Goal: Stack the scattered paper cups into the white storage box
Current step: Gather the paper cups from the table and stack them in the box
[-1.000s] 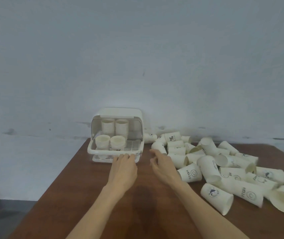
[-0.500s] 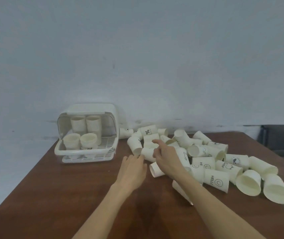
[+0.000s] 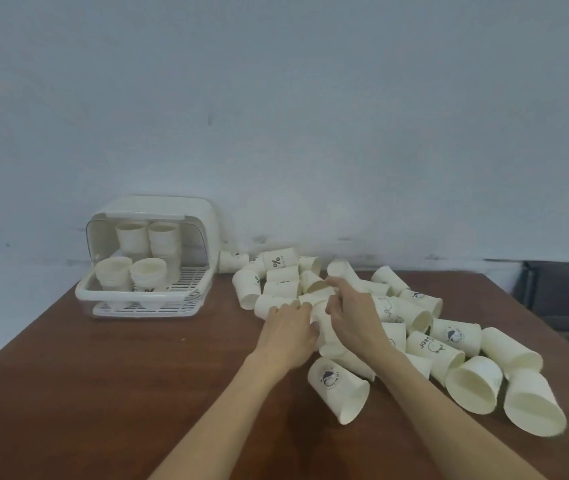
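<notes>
Both hands had just closed on one paper cup (image 3: 323, 323) lying in the scattered pile (image 3: 397, 317): right hand (image 3: 354, 318) curled around it, left hand (image 3: 288, 332) touching it, grip unclear. The white storage box (image 3: 148, 258) sat at ten o'clock, holding four stacks; collecting had resumed.

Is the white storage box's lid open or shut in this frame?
Open. The white storage box has its clear lid rolled back, so the cup stacks inside and the slatted tray show from the front.
</notes>
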`<state>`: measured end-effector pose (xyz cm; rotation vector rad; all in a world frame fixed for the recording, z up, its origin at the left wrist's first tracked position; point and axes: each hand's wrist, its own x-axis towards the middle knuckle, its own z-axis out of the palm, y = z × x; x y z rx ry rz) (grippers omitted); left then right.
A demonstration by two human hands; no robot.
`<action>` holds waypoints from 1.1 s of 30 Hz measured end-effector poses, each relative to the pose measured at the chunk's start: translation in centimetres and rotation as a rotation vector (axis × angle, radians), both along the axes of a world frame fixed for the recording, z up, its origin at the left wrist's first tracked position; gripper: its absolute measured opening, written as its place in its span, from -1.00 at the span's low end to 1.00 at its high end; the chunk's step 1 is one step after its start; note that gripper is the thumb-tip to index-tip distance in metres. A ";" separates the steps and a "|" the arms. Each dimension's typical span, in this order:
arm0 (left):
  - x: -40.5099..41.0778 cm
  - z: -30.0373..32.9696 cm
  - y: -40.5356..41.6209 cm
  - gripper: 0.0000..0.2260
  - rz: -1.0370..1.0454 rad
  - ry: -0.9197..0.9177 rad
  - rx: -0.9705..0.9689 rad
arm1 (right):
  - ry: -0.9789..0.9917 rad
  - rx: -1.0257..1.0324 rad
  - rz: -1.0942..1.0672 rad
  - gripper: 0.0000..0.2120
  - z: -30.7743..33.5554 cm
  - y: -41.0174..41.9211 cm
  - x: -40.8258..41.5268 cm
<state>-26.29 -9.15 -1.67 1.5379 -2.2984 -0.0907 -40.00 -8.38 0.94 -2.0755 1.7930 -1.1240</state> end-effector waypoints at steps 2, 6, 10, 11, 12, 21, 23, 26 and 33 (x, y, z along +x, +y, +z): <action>-0.7 -0.1 -0.4 -0.71 0.011 0.012 0.009 | 0.006 0.011 0.010 -0.67 -0.2 0.3 -1.3; -1.7 -0.1 -1.3 -0.73 0.034 0.024 0.030 | 0.042 0.049 -0.006 -0.66 -0.2 0.7 -3.6; -3.1 0.4 -2.3 -0.66 0.052 0.046 0.053 | 0.067 0.077 -0.015 -0.65 -0.3 0.7 -6.3; -3.4 0.6 -2.5 -0.67 0.053 0.051 0.063 | 0.076 0.080 -0.020 -0.65 -0.3 0.6 -7.0; -3.6 0.7 -2.8 -0.68 0.056 0.048 0.079 | 0.083 0.082 -0.023 -0.65 -0.3 0.5 -7.6; -5.0 1.4 -3.8 -0.73 0.104 0.085 0.184 | 0.152 0.121 -0.019 -0.64 -1.1 -0.1 -11.2; -5.2 1.8 -3.6 -0.76 0.103 0.100 0.178 | 0.165 0.125 -0.006 -0.64 -1.3 0.0 -11.5; -5.3 2.3 -3.3 -0.80 0.108 0.126 0.168 | 0.189 0.122 0.000 -0.65 -1.4 -0.1 -12.1; -5.6 3.1 -1.6 -0.86 0.128 0.145 0.121 | 0.116 0.114 0.058 -0.64 -1.7 0.6 -13.5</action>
